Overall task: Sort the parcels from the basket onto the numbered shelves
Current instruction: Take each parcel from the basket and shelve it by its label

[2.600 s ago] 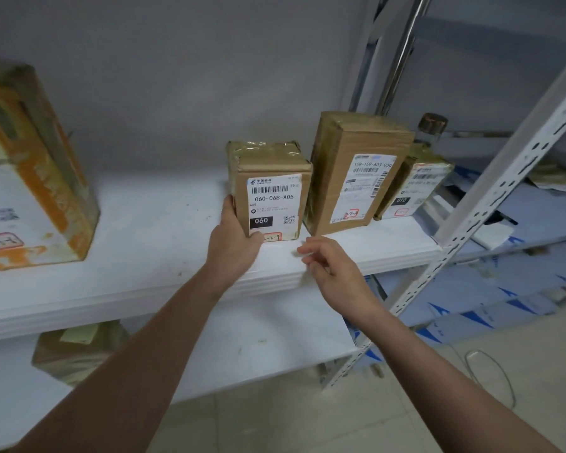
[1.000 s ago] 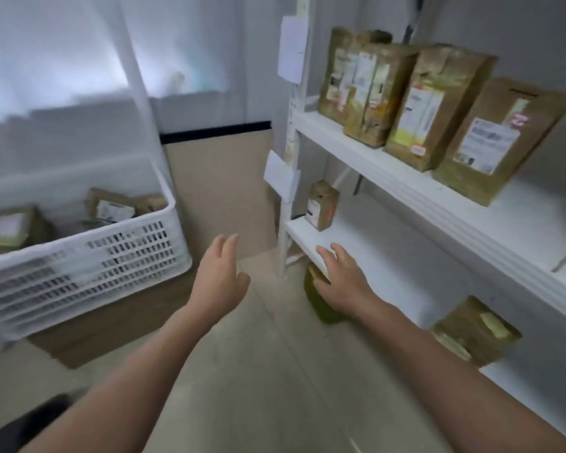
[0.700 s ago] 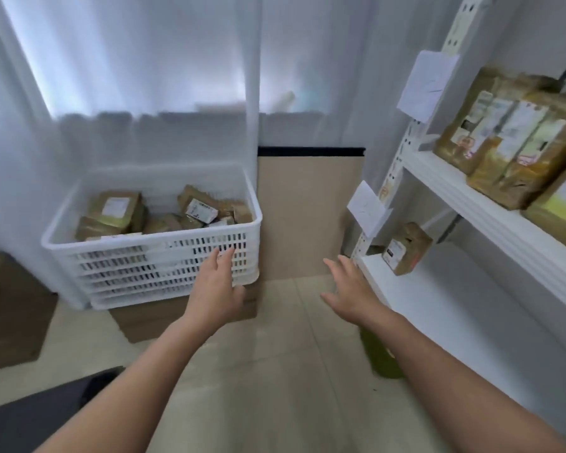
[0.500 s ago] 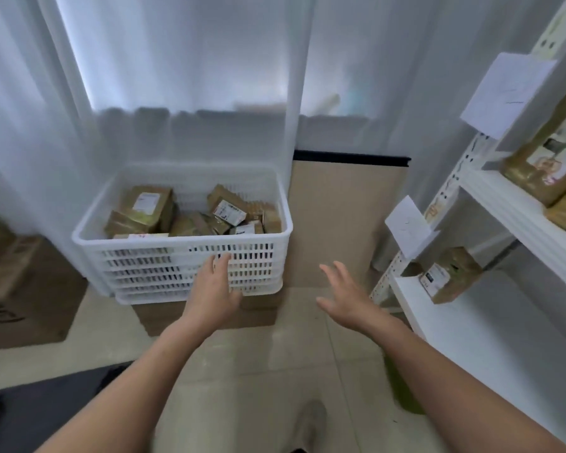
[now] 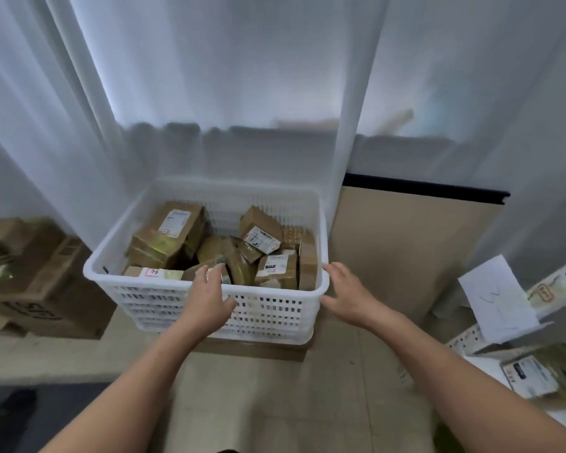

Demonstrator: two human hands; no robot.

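Print on the parcel labels (image 5: 174, 223) in the basket (image 5: 275, 308) is too small to read. The shelf parcel (image 5: 530, 376) at right is blurred. The cardboard boxes (image 5: 30, 282) are cut off by the left edge.

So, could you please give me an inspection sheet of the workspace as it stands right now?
Surface: tiled floor; the white basket stands on a flat cardboard box.
Job's things: brown labelled parcels piled loose in the basket; one more parcel on the shelf at the right edge.
Clutter: stacked cardboard boxes left of the basket; a tan board upright to its right.
Grippers: left hand open, fingers over the front rim at the parcels; right hand open beside the basket's right front corner; both hold nothing.
Cables: nothing seen.
Surroundings: white curtain behind; a paper sheet fixed to the shelf.
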